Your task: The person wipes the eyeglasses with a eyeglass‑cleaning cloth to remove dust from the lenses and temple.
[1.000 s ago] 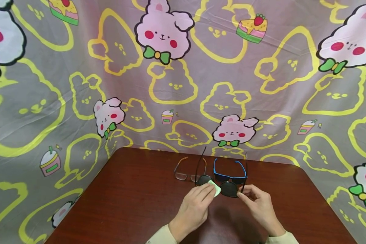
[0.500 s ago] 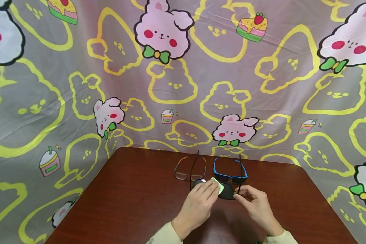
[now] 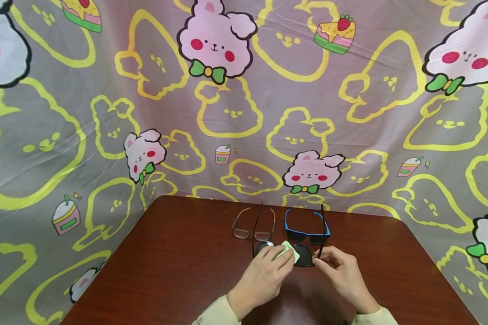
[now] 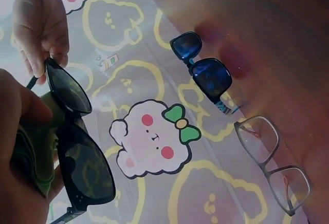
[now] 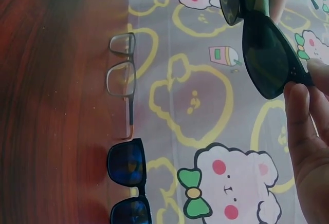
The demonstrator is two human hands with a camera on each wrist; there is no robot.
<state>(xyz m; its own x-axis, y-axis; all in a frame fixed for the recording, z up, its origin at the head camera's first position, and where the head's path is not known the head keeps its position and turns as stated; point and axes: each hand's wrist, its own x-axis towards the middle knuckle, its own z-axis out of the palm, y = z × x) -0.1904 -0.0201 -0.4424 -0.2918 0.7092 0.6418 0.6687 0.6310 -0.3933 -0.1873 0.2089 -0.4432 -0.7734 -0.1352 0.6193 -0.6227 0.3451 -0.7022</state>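
A pair of black sunglasses (image 3: 304, 256) is held up over the near part of the table, temples pointing away. My right hand (image 3: 342, 273) pinches the frame's right corner by the hinge between thumb and fingers. A light green cloth (image 3: 293, 254) is gripped in my left hand (image 3: 264, 273), whose fingers lie over the left lens and the bridge. In the left wrist view the green cloth (image 4: 38, 147) sits folded behind the lenses, against their inner side. The right wrist view shows the dark lens (image 5: 264, 54) front and my right fingertips (image 5: 297, 98) at its outer corner.
Beyond the hands, clear-lensed eyeglasses (image 3: 241, 234) with orange-brown temple tips lie on the dark red-brown table (image 3: 171, 262). Blue-framed sunglasses (image 3: 307, 235) lie to their right. A curtain (image 3: 236, 104) printed with cartoon rabbits encloses the table's back and sides.
The sunglasses have shifted slightly left and toward me, with the right hand following. The left hand and cloth have moved a little right, toward the bridge.
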